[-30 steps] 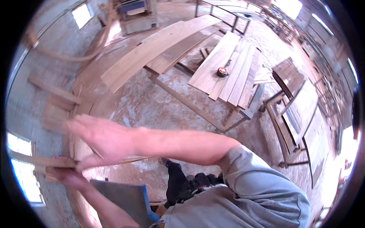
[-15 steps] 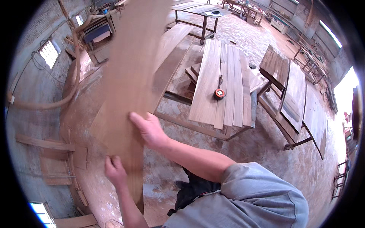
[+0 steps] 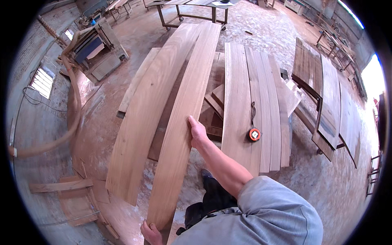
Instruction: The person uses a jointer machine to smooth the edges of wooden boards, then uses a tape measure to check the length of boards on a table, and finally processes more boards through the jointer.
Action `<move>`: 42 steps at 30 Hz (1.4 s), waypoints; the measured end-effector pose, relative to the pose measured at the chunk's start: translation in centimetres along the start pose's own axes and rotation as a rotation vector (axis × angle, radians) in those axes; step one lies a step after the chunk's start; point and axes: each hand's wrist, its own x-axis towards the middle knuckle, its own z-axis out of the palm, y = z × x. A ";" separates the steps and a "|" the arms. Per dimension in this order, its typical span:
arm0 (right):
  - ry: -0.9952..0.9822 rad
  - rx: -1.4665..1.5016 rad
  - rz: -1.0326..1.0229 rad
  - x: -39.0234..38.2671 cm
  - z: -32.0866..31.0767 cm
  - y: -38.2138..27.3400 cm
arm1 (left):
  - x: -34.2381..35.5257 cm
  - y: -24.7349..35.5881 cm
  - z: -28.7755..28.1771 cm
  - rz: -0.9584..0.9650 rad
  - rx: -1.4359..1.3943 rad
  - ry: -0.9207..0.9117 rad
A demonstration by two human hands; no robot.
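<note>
A long pale wooden board (image 3: 181,106) slants away from me in both my hands. My right hand (image 3: 198,131) is closed on its right edge near the middle, with the thumb on top. Low in the view, my left hand (image 3: 151,233) grips the near end, its fingers partly hidden by the board. To the left of it lies another long board (image 3: 149,104) on the stack. On the right, several narrow planks (image 3: 237,102) lie side by side, and an orange and black tape measure (image 3: 254,134) rests on them.
A wheeled metal table (image 3: 214,14) with boards stands at the far side. To the right is a cart of dark and grey panels (image 3: 330,102). A machine (image 3: 100,51) with a thick hose (image 3: 75,102) occupies the left. Wood scraps (image 3: 61,185) lie by the left wall.
The board has swung down from near upright to a low slant over the stack. My left hand has moved down to its near end; my right hand has shifted right and stays on its edge.
</note>
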 end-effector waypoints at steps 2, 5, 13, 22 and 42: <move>0.067 -0.027 0.036 2.5 0.4 -0.6 | 1.2 -2.1 -0.3 -0.045 -0.040 -0.088; 0.178 -0.106 -0.069 6.3 0.5 -1.1 | 2.9 -3.5 -0.2 0.056 -0.094 -0.123; 0.335 -0.292 -0.208 11.8 1.5 -2.5 | 6.8 -6.3 2.0 -0.083 -0.291 -0.249; 0.235 -1.068 -0.111 9.1 2.2 -5.3 | 10.9 -7.1 4.3 -0.123 -0.333 -0.204; 0.267 -1.244 -0.231 13.9 2.8 -4.4 | 12.3 -11.1 3.8 -0.209 -0.414 -0.088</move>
